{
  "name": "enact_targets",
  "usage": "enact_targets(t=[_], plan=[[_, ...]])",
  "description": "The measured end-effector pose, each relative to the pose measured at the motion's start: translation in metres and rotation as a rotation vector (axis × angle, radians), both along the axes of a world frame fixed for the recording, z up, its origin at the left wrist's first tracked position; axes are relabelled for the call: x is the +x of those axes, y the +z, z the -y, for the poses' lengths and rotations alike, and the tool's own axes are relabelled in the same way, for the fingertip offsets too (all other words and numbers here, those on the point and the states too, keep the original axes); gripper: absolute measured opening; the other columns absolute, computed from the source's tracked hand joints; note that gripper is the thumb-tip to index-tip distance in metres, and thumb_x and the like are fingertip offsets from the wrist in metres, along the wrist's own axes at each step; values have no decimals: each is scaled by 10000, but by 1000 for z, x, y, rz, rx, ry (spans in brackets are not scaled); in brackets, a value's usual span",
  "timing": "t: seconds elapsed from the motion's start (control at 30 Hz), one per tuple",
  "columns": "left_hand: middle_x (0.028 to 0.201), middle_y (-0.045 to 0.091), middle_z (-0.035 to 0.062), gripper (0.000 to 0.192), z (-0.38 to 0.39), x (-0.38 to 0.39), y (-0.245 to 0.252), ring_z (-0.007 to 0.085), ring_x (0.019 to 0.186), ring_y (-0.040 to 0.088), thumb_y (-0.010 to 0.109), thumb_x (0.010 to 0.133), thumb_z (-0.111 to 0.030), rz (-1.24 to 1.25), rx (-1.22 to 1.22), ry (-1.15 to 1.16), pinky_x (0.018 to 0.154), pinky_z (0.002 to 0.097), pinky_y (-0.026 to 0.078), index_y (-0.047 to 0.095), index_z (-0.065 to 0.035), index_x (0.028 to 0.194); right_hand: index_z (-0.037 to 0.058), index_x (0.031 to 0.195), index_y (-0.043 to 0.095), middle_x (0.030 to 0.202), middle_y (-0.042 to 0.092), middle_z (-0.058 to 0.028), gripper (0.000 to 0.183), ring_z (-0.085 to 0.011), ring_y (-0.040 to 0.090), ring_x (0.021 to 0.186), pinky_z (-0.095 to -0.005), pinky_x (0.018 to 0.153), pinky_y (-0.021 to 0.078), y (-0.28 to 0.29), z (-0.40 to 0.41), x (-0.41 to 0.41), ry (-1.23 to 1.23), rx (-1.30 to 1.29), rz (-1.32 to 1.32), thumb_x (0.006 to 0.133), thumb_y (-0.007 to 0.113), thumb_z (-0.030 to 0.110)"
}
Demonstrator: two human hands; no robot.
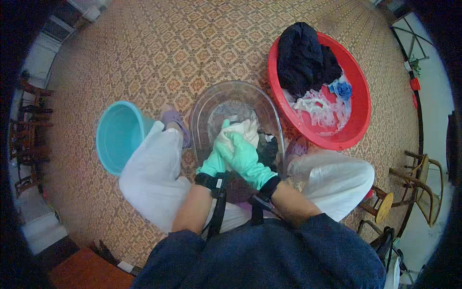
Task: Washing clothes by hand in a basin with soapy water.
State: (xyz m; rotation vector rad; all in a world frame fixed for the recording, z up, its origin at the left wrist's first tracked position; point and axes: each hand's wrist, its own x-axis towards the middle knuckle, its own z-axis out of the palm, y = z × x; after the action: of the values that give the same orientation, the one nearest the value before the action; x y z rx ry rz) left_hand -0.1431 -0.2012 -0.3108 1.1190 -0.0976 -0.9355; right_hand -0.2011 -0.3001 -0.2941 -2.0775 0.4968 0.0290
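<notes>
Between my knees stands a clear plastic basin (202, 104) with cloudy water in its far part. Over it, my left hand (221, 150) and my right hand (241, 153), both in mint-green rubber gloves, are pressed together around a bunched white cloth (247, 132). Part of the cloth bulges out beyond my fingers. A dark piece of cloth (267, 148) lies at the basin's right side, with a small white patch on it. My hands hide the near middle of the basin. Black bands circle both wrists.
At the far right, a red plastic basin (362, 97) holds black clothing (299, 57), white lace fabric (317, 108) and a blue cloth (341, 89). A turquoise bucket (121, 137) is beside my left knee. Patterned floor (162, 54) spreads beyond. A wooden stool (382, 207) and a chair (427, 191) stand right.
</notes>
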Motion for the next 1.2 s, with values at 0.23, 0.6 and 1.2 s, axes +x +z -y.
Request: enact_targets(t=[0.23,0.6,1.2], plan=[[1180,666,49,480,-11,23,-36,161,1043,622,469,1037,-409,378,383,-187,874,314,510,590,-35,1312,-32,1201,617,1108,660,-258,435,-372,632,1023,-383,933,476,-62,41,6,-127,295,33,993,517,336],[1283,649,170,501,65,-64,-31,302,1174,614,471,1007,-454,682,158,-1260,1048,382,437,623,-84,1309,-18,1324,539,1144,679,-236,788,-383,642,1109,-431,950,492,-257,196,-101,-255,-21,11,790,761,517],[1408,527,119,743,-16,37,-40,250,1264,524,545,954,-605,447,702,-52,1086,355,399,506,-17,1407,65,1035,694,995,681,28,226,-59,595,907,-240,828,473,-34,89,-23,89,842,49,815,740,37]])
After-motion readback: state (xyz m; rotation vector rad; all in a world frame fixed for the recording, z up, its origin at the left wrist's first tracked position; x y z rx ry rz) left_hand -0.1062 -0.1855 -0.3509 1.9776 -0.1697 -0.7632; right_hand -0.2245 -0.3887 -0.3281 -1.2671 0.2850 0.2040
